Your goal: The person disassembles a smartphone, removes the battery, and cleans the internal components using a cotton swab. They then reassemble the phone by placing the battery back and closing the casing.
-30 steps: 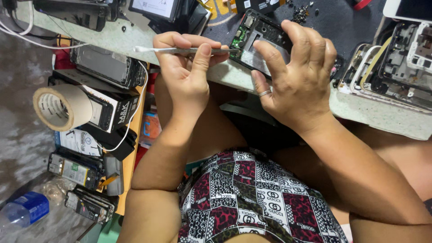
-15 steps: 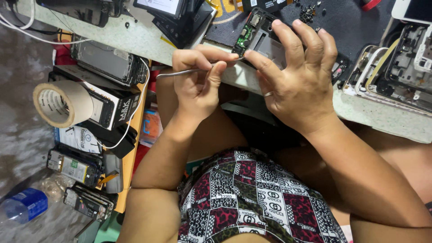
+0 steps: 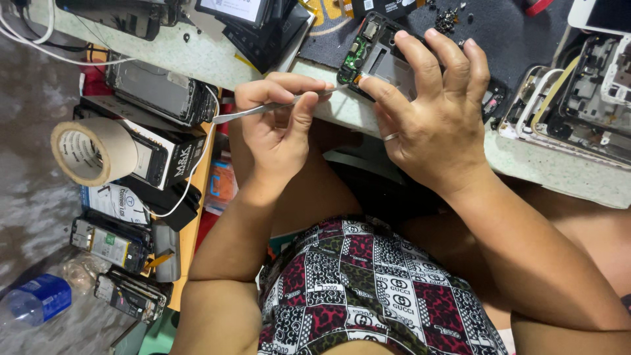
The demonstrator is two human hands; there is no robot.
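Here an opened phone [image 3: 384,56] is held at the near edge of the tabletop [image 3: 197,56], its long axis running from upper left to lower right in the view, with the upper end pointing toward the far side of the tabletop. Its back is off: a dark frame is seen, with a green circuit board at the upper left corner and a grey metal plate across the middle. The lower part is hidden under the fingers. The right hand [image 3: 434,125] is clamped on the phone, fingers spread over its top and the thumb pressed against its near edge; a ring is worn on one finger. The left hand [image 3: 279,121] is closed around tweezers [image 3: 263,109], pinched between thumb and fingertips. The tweezers lie nearly level, their long axis left to right, the tip pointing right and meeting the phone's near left edge just beside the right thumb. The two hands are close together, not touching. On the dark mat [image 3: 513,33] behind the phone a small heap of screws [image 3: 449,20] is seen. Another stripped phone frame [image 3: 578,108] lies at the right. At the left a tape roll [image 3: 92,150] rests on a black box [image 3: 167,161], and a blue-capped bottle [image 3: 36,299] lies on the floor
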